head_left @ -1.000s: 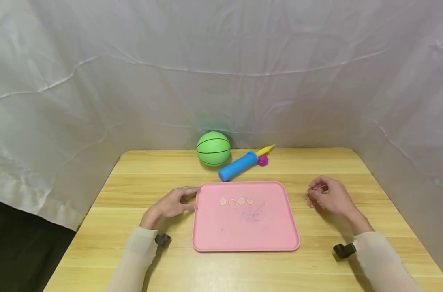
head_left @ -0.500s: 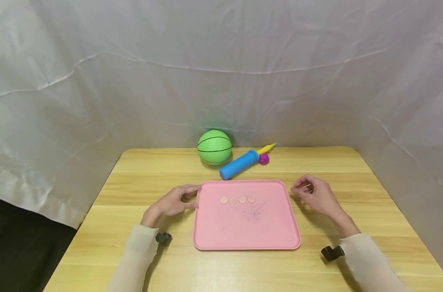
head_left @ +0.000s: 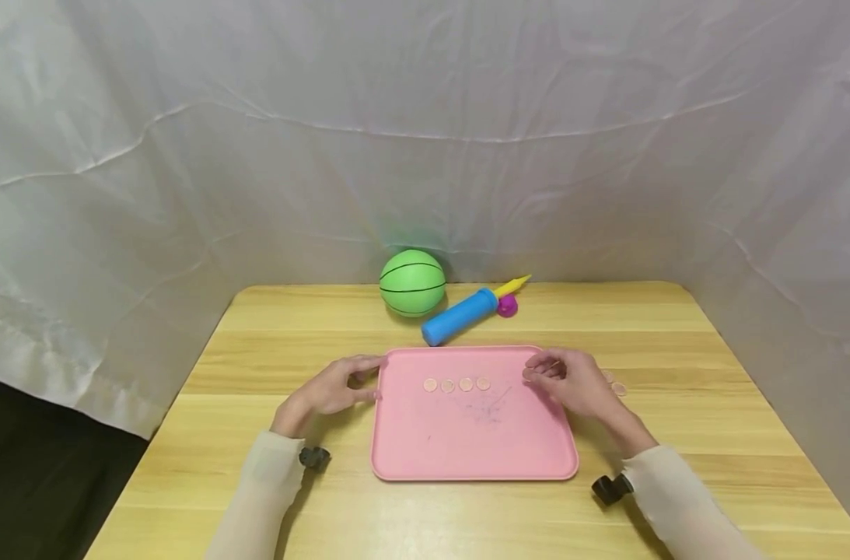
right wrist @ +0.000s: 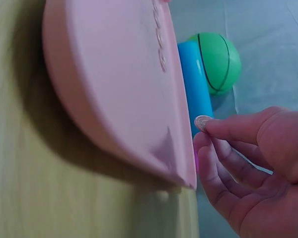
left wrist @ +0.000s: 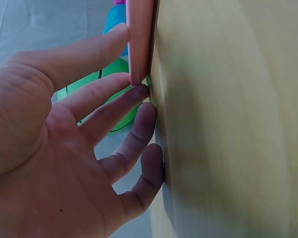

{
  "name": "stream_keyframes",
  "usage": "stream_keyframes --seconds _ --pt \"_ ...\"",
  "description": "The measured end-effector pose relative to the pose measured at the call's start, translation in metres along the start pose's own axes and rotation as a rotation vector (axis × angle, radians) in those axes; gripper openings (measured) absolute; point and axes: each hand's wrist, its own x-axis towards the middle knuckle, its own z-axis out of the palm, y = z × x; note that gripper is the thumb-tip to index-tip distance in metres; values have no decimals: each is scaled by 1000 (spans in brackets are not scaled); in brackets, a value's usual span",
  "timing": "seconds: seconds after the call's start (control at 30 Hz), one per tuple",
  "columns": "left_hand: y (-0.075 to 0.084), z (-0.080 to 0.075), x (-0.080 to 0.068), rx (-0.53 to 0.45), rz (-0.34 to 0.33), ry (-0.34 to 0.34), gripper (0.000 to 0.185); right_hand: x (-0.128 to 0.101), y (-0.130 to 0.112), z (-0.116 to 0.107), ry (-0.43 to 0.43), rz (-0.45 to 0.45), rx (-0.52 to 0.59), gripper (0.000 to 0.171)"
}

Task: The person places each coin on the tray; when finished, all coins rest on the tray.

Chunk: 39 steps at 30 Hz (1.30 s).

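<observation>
A coin is pinched between thumb and fingertip of the right hand, which is held over the right rim of the pink tray, near its far right corner. The fingertips are pointed leftward, toward four coins laid flat on the tray; a gap is left between them and the row's right end. From the row to the near rim, a broad stretch of tray surface is seen. The tray's left rim is touched by the thumb and index finger of the left hand, whose fingers are held apart and loosely bent.

The coin's flat face is turned partly toward the right wrist camera. The row is aligned left to right, along the tray's long axis and roughly parallel to its far rim.

The tray is smooth, round-cornered, low-rimmed and marked with dark scuffs. Loose coins are seen on the wood-grained table, behind the right hand. Beyond the far rim, a blue pump is laid diagonally, its yellow nozzle pointed away to the right, beside a green ball lined in black.
</observation>
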Motion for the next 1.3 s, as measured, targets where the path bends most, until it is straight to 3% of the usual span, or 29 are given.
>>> stream_keyframes --seconds 0.5,1.3 --pt "1 2 -2 5 7 -1 63 13 -11 38 -11 -86 -76 7" --pt "1 -1 1 -5 10 -3 64 25 -15 38 -57 -2 -106 12"
